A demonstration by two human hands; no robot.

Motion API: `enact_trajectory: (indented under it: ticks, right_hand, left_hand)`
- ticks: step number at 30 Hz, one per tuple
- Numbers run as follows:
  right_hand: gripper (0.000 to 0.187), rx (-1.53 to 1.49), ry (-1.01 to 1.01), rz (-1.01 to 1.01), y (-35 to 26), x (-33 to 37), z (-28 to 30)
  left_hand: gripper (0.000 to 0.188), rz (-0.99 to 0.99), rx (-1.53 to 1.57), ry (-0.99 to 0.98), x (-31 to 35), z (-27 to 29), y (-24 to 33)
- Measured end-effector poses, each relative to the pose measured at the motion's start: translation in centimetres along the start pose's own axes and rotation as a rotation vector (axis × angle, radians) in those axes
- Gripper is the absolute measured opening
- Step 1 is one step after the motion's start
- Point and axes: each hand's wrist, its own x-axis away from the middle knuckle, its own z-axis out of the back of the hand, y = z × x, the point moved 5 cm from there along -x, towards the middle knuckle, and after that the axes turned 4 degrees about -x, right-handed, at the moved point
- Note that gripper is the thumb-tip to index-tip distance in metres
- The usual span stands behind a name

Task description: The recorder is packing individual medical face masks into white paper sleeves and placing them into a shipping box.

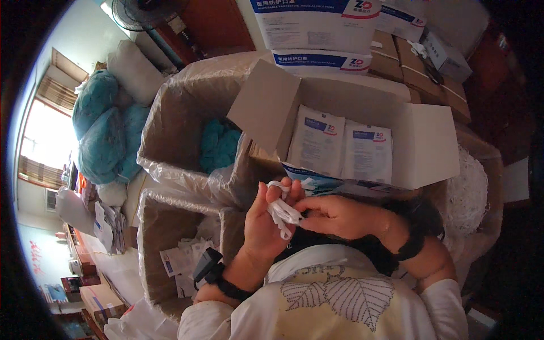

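A small bundle of white elastic straps [285, 213] is held between my two hands, in front of my chest. My left hand [260, 222] is closed round the upper part, with a loop over its fingers. From the other side my right hand [344, 217] pinches the lower end between thumb and fingertips. Just beyond them stands an open white carton [433, 148], its flaps spread. Two white and blue packets [318, 141] show side by side inside it. My hands are below the carton's near edge, apart from the packets.
Left of the carton, a plastic-lined bin [170, 122] holds teal pieces [218, 144]. A nearer lined bin [153, 249] holds loose packets [190, 258]. White strands [467, 190] fill a container at right. Stacked cartons [317, 28] stand behind; bulging teal bags [105, 141] lie far left.
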Motion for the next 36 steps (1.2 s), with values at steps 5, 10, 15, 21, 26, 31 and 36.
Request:
enact_trajectory:
  ticks: [5,10,15,21,26,31,36]
  right_hand:
    - [0.027,-0.120,-0.085,-0.301,-0.5,-0.5,-0.5]
    - [0.026,-0.265,0.055,-0.254,1.4,-0.7,-1.3]
    - [0.023,-0.257,0.126,-0.254,1.6,-0.3,-1.5]
    - [0.024,-0.350,0.124,-0.266,3.5,0.7,-3.2]
    - [0.024,-0.325,0.131,-0.157,4.5,1.3,-3.1]
    - [0.025,-0.503,0.204,-0.541,7.1,7.5,-1.4]
    - [0.033,-0.843,0.610,-0.698,21.7,14.1,0.8]
  left_hand:
    - [0.036,-0.088,-0.465,0.029,0.2,0.7,-0.6]
    - [0.039,-0.048,-0.657,0.007,0.3,0.1,-1.2]
    - [0.039,-0.140,-0.627,0.063,0.1,0.5,-1.4]
    - [0.044,-0.372,-1.037,-0.052,0.1,1.0,-1.2]
    - [0.038,-0.065,-0.597,0.209,0.6,1.9,-2.9]
    - [0.035,-0.136,-0.464,0.308,0.4,3.5,-0.6]
    - [0.034,-0.127,-0.478,0.250,0.5,3.8,1.0]
